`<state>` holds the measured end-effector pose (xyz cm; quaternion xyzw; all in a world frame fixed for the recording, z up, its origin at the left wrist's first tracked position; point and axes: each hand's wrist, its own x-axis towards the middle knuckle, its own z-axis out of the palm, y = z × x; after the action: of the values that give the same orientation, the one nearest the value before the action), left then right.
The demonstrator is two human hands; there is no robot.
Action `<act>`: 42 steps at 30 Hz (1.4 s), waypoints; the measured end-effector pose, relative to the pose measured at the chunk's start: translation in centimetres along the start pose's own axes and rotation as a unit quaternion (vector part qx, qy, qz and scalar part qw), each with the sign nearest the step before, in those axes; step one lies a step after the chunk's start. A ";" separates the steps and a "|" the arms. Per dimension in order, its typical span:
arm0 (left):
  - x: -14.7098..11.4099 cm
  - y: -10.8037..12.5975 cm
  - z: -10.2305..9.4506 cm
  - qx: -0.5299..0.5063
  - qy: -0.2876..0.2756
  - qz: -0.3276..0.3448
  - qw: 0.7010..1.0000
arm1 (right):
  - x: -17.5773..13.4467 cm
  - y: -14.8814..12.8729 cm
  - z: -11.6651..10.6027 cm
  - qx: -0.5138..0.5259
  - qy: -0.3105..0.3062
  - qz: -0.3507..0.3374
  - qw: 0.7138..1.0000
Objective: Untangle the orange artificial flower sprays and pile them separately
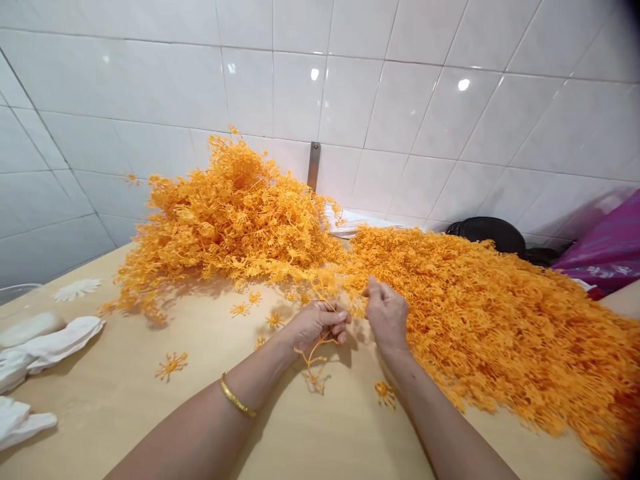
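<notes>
My left hand (320, 323) is closed in a pinch on the thin stem of an orange plastic sprig (314, 363). Branched ends of the sprig stick out above and below the fingers. Just to its right, my right hand (387, 313) has its fingers curled together at the edge of the right pile; what they hold, if anything, is hidden. Behind the left hand rises a tall heap of orange branched sprigs (240, 220). A lower, wide pile of small orange pieces (500, 320) spreads along the right side. Loose star-shaped orange pieces (171, 365) lie scattered on the table (125, 420).
White gloves (50, 350) and a flat white petalled piece (76, 289) lie at the left. A tiled wall (350, 93) with a metal strip (314, 165) closes off the back. Beyond the right pile are a black rounded object (487, 233) and purple material (605, 240).
</notes>
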<state>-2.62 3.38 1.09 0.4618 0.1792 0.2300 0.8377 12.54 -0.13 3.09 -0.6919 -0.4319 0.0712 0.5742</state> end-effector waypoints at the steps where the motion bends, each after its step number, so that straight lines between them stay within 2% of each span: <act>1: -0.2 -0.1 0.0 0.006 -0.016 -0.009 1.000 | 0.5 0.4 -0.7 0.020 0.029 0.040 0.999; 3: -0.6 -0.2 0.0 0.014 -0.047 -0.028 0.998 | 1.5 1.2 -1.8 0.050 0.089 0.101 0.990; 4: -0.7 -0.3 0.0 0.010 -0.054 -0.030 0.998 | 1.8 1.5 -2.2 0.055 0.081 0.096 0.991; 6: -0.7 -0.3 0.1 -0.007 -0.046 -0.015 0.999 | 1.8 1.7 -2.2 0.070 0.015 0.068 0.995; 8: -0.5 -0.3 0.2 -0.021 -0.032 -0.002 0.999 | 1.2 1.2 -1.5 0.100 -0.069 0.041 0.992; 10: -0.3 -0.3 0.3 -0.029 -0.025 0.002 0.999 | 0.1 0.3 -0.5 0.139 -0.162 0.035 0.976; 11: -0.3 -0.3 0.3 -0.034 -0.024 0.002 0.999 | -0.5 -0.1 -0.1 0.161 -0.220 0.045 0.961; 13: -0.2 -0.3 0.3 -0.040 -0.024 0.002 0.999 | -1.5 -0.8 0.4 0.204 -0.353 0.077 0.910; 15: -0.2 -0.4 0.2 -0.036 -0.022 0.000 0.999 | -2.2 -1.1 0.6 0.238 -0.439 0.097 0.861; 16: -0.2 -0.4 0.2 -0.033 -0.020 -0.005 0.999 | -2.3 -1.0 0.6 0.247 -0.444 0.095 0.856; 20: -0.3 -0.1 0.3 -0.043 0.009 -0.017 0.999 | -2.1 -0.4 0.7 0.191 -0.338 -0.004 0.922; 23: -0.4 0.4 0.4 -0.048 0.067 -0.030 0.996 | -1.6 0.0 0.8 0.126 -0.301 -0.057 0.943; 25: -0.5 0.6 0.5 -0.039 0.086 -0.052 0.994 | -1.4 0.1 0.9 0.116 -0.259 -0.056 0.957; 29: -0.5 0.7 0.4 -0.018 0.052 -0.068 0.996 | -1.0 0.4 0.9 0.154 -0.193 -0.007 0.969; 31: -0.4 0.5 0.4 -0.022 0.048 -0.062 0.997 | -1.0 0.3 0.8 0.188 -0.199 0.032 0.961; 36: 0.0 0.5 0.4 -0.048 0.067 -0.062 0.995 | -1.2 0.0 0.5 0.226 -0.274 0.090 0.930; 39: -0.1 1.0 0.7 -0.067 0.091 -0.063 0.992 | -1.3 0.2 0.4 0.220 -0.313 0.090 0.920; 42: -0.3 1.3 1.1 -0.049 0.107 -0.068 0.991 | -1.3 0.3 0.4 0.198 -0.339 0.059 0.918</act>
<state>-2.58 3.10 2.76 0.3794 0.2874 0.2293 0.8490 11.64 -0.70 2.13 -0.5223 -0.5362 0.4196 0.5134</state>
